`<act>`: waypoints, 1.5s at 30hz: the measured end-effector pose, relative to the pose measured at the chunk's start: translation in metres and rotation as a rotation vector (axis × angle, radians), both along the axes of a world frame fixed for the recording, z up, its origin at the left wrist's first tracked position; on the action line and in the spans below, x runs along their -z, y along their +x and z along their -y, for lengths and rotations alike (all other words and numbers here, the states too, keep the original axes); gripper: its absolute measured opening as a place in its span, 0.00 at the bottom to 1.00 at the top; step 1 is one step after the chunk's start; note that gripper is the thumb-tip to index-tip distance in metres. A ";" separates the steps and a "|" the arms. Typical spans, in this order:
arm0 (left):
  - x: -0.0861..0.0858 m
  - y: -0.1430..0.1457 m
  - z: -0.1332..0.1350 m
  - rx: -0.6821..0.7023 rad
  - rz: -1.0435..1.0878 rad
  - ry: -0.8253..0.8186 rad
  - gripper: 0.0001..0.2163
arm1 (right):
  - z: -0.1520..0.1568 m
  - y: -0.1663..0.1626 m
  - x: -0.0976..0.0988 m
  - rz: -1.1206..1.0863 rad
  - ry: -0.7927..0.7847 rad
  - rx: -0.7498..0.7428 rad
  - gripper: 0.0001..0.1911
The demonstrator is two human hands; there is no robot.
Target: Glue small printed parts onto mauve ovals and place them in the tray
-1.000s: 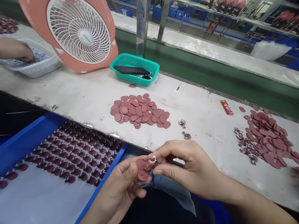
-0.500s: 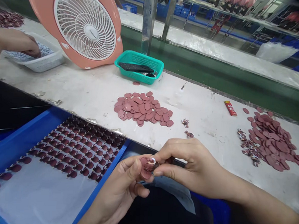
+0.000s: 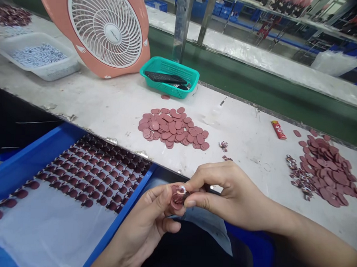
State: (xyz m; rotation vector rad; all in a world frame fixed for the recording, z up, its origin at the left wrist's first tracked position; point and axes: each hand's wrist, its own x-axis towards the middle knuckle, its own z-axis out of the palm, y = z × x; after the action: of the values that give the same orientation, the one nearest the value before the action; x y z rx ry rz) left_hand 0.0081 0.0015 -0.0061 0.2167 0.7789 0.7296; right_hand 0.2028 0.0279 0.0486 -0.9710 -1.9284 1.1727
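My left hand [image 3: 145, 217] is closed around the edge of a dull red oval disc [image 3: 177, 205] just in front of the table edge. Pinched between thumb and forefinger of my right hand [image 3: 227, 194] is a small white and dark red bow-like piece [image 3: 182, 190], pressed against the face of that disc. Its exact shape is partly hidden by my fingertips. Beyond my hands, a loose pile of matching oval discs [image 3: 173, 127] lies on the white table [image 3: 114, 106]. Two small bow-like pieces [image 3: 223, 145] rest near my right knuckles.
On the left, a blue tray [image 3: 55, 133] holds rows of discs with dark pieces attached, on white sheeting. A pink fan [image 3: 112, 34], a green basket [image 3: 169, 79] and a white tub [image 3: 47, 73] stand behind. More discs [image 3: 329, 169] and a red packet [image 3: 278, 130] lie right.
The view has shifted slightly. The other person's hand has left the white tub. My two hands keep nearly the same hold, with the disc turned a little.
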 end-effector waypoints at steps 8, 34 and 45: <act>0.001 -0.001 0.000 0.010 0.008 -0.028 0.12 | -0.003 0.002 0.000 0.018 0.003 -0.014 0.02; -0.007 -0.002 -0.003 -0.003 -0.106 -0.014 0.17 | -0.005 -0.001 -0.008 0.113 0.108 -0.092 0.02; -0.016 -0.002 0.005 -0.006 -0.057 0.129 0.12 | 0.011 0.003 -0.022 0.132 0.210 -0.145 0.06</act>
State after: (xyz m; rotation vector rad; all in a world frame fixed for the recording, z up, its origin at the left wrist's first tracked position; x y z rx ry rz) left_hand 0.0065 -0.0035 0.0100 0.3536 0.7877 0.7830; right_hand 0.2057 0.0170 0.0704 -0.8257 -2.2084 0.9803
